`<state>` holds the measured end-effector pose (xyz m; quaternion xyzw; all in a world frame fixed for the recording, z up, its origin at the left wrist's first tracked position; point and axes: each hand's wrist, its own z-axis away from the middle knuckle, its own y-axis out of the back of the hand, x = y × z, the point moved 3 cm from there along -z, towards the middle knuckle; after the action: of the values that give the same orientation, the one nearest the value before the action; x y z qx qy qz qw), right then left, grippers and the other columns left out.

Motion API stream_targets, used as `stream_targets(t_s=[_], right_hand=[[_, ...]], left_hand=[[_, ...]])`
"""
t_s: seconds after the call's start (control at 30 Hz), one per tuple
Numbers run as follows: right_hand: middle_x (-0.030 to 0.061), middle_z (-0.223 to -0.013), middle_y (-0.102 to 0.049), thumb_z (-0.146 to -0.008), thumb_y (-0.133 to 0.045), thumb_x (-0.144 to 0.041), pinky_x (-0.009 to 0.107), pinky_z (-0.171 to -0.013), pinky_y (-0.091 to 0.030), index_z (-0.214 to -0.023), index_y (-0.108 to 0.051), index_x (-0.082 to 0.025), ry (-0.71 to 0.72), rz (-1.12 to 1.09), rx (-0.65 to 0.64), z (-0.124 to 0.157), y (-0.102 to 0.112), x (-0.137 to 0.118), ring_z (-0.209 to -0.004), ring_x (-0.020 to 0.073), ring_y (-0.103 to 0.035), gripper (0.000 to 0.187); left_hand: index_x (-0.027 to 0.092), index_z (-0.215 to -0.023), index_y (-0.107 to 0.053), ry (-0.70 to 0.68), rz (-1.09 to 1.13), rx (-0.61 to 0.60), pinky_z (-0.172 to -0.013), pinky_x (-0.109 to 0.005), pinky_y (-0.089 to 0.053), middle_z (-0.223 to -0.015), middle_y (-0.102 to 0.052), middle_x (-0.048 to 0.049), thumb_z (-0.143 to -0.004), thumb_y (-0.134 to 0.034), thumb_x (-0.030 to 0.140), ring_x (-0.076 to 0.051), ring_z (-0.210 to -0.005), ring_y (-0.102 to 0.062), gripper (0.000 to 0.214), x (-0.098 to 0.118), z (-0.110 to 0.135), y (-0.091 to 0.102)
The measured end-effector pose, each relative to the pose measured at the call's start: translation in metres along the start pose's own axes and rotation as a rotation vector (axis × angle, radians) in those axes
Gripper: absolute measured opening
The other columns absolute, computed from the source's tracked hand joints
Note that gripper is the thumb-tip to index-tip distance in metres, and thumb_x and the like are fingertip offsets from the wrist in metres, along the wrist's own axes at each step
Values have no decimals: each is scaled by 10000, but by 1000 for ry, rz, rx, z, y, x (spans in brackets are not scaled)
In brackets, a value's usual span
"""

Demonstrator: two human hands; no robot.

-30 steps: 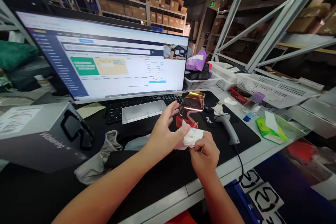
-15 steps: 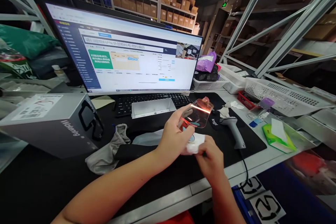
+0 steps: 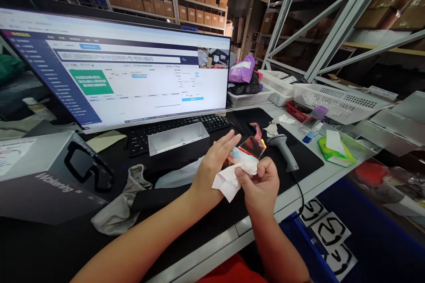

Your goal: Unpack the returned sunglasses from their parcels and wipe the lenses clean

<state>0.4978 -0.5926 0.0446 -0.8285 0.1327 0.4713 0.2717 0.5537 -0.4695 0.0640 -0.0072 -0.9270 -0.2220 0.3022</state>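
Observation:
My left hand [image 3: 212, 170] holds a shiny, tinted clear lens [image 3: 255, 146] from its left side, fingers stretched along it and the thumb hidden. A pinkish-red tab [image 3: 256, 130] sticks up at the lens's far edge. Pinched in my right hand [image 3: 262, 185] is a crumpled white tissue [image 3: 228, 182], which lies over the near part of the lens and hangs down below my left palm. Both hands are close together above the black mat, left of a grey barcode scanner [image 3: 282, 148].
A monitor [image 3: 133, 79] stands behind a keyboard [image 3: 212, 121] and an open silver box tray [image 3: 179, 139]. At left are a grey "Wakening" box [image 3: 43, 185] and a grey cloth pouch [image 3: 122, 203]. White baskets [image 3: 338, 101] and a green-and-white packet [image 3: 335, 148] sit at right.
My view has turned to the right. The tissue is now spread over the lens with its loose end hanging, and my left fingers are straighter. My right hand has come up onto the lens.

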Motion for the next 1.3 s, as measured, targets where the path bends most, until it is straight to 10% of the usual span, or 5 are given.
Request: stream_targets(t_s=[0.63,0.9,1.3], right_hand=[[-98,-530,-423,-580,-928,-285,191,-460,-337,-644,-248,-230,-227,-308,-124,-55,18,-32,-467,61,-365,685],[-90,-603,-339,-707,-869,-378,221,-485,-316,-679,-283,-249,24,78,150,-2,-5,-10,-527,77,-329,600],[-95,-527,-311,-533,-951,-342,202,-504,-291,-622,-183,-225,-262,-322,-54,-51,11,-21,-513,66,-294,782]], left_hand=[[308,-1474,-510,-146,-114,-192,-1216,-619,-316,-1621,-413,-124,-894,-603,139,-312,-1459,-461,612,14,-17,17],[273,-1548,-418,-147,-19,21,-1169,-453,-452,-1550,-519,-120,-910,-673,220,-277,-1408,-525,689,6,-9,10],[281,-1488,-502,-63,-53,-281,-1216,-605,-323,-1629,-396,-134,-911,-629,196,-336,-1479,-426,597,9,-22,21]])
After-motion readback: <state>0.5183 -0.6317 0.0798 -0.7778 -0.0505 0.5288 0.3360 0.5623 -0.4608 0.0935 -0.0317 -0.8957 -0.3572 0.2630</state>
